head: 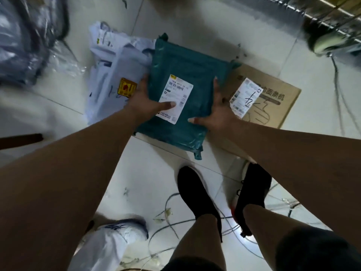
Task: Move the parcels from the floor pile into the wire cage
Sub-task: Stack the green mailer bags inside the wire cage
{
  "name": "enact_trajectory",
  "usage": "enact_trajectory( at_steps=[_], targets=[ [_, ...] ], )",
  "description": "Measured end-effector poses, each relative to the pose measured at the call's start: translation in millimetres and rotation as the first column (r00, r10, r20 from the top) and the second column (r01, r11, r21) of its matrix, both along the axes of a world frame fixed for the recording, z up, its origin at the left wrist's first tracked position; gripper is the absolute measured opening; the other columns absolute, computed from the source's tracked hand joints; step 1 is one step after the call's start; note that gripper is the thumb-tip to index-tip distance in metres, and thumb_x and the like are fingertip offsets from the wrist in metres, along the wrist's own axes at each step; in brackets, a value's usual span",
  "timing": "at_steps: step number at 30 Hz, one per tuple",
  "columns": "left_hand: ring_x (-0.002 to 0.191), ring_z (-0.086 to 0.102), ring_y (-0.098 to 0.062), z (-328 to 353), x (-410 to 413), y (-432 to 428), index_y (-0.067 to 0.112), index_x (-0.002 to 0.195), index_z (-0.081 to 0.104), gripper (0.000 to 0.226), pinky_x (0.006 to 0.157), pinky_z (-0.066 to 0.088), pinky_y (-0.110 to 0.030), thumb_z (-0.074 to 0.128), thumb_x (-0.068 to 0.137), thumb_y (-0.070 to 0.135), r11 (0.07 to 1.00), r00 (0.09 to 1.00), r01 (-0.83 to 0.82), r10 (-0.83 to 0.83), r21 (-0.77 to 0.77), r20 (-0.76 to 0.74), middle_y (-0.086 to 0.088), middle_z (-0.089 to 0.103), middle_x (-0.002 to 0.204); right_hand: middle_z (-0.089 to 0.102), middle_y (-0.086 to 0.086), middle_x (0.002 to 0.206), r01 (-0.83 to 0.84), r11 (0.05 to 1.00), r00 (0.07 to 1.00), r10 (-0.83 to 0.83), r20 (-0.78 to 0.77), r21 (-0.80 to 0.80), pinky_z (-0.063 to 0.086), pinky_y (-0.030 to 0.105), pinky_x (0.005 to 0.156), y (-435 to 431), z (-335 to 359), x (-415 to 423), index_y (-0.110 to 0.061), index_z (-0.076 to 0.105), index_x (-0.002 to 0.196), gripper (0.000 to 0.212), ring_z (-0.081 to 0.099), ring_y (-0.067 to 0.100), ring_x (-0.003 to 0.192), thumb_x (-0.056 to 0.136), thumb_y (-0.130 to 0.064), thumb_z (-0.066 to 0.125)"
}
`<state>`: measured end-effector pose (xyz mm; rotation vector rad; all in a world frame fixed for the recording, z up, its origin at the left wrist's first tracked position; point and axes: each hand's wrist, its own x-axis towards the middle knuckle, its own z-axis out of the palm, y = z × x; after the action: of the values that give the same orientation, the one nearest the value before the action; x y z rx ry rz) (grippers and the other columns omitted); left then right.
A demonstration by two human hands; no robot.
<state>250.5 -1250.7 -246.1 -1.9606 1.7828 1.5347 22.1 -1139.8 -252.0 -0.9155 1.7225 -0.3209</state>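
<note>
A teal plastic mailer parcel (181,75) with a white shipping label lies in the middle of the floor pile. My left hand (145,100) grips its left edge, thumb lying across the label. My right hand (216,112) grips its right edge, thumb on top of the bag. Under its right side lies a flat brown cardboard box (273,106) with a white label and black print. To the left sits a white plastic mailer (109,79) with a yellow sticker. The wire cage's metal bars (332,14) show blurred at the top right.
A cage caster wheel (324,42) stands at the upper right. Grey plastic-wrapped goods (25,42) fill the upper left. My black shoes (197,192) stand on white tiles among loose cables (175,223). Another person's white shoe (125,229) is at the lower left.
</note>
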Motion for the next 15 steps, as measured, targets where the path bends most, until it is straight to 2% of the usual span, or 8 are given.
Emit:
enact_trajectory(
  at_steps=[2,7,9,12,15],
  targets=[
    [0.144,0.039,-0.017,-11.0,-2.6,4.6,0.030,0.163,0.011,0.128,0.119,0.035,-0.039,0.093,0.066,0.050,0.999,0.998,-0.040,0.040,-0.003,-0.045,0.003,0.036,0.162,0.004,0.006,0.170,-0.018,0.999,1.000,0.017,-0.019,-0.037,0.022,0.038,0.117,-0.6,-7.7,0.2,-0.047,-0.033,0.150,0.144,0.021,0.032,0.152,0.073,-0.046,0.090],
    [0.146,0.037,-0.020,-25.9,-3.0,9.7,0.035,0.162,0.010,0.132,0.118,0.038,-0.048,0.093,0.062,0.055,0.994,0.994,-0.097,0.095,-0.042,-0.048,0.004,0.033,0.163,0.003,0.005,0.170,0.049,0.995,0.999,-0.046,0.027,-0.089,0.025,0.038,0.117,-5.3,-12.6,5.1,-0.050,-0.029,0.150,0.147,0.021,0.028,0.153,0.066,-0.051,0.092],
    [0.146,0.038,-0.021,-28.5,-1.6,11.7,0.038,0.161,0.011,0.130,0.118,0.038,-0.047,0.092,0.061,0.057,0.993,0.993,-0.113,0.112,-0.047,-0.030,0.004,0.033,0.163,0.006,0.007,0.169,0.056,0.994,0.998,-0.059,-0.027,-0.098,0.026,0.045,0.122,-10.2,-11.9,5.6,-0.050,-0.026,0.152,0.145,0.022,0.029,0.153,0.065,-0.057,0.089],
    [0.143,0.041,-0.021,-28.7,3.5,21.9,0.035,0.161,0.019,0.122,0.115,0.038,-0.038,0.090,0.065,0.059,0.983,0.989,-0.150,0.149,-0.103,-0.017,0.002,0.040,0.159,0.012,0.013,0.166,0.033,0.995,0.995,-0.041,-0.087,-0.089,0.035,0.057,0.117,-21.0,-9.6,-0.5,-0.051,-0.025,0.152,0.143,0.030,0.036,0.149,0.065,-0.060,0.088],
    [0.142,0.042,-0.027,-23.0,5.2,42.8,0.035,0.160,0.022,0.114,0.115,0.039,-0.044,0.083,0.068,0.066,0.967,0.984,-0.158,0.171,-0.200,0.049,-0.004,0.041,0.157,-0.001,0.020,0.167,-0.094,0.994,0.980,0.083,-0.183,-0.049,0.035,0.058,0.117,-32.4,-5.5,-8.9,-0.055,-0.024,0.150,0.148,0.022,0.043,0.151,0.054,-0.069,0.089]
  ],
)
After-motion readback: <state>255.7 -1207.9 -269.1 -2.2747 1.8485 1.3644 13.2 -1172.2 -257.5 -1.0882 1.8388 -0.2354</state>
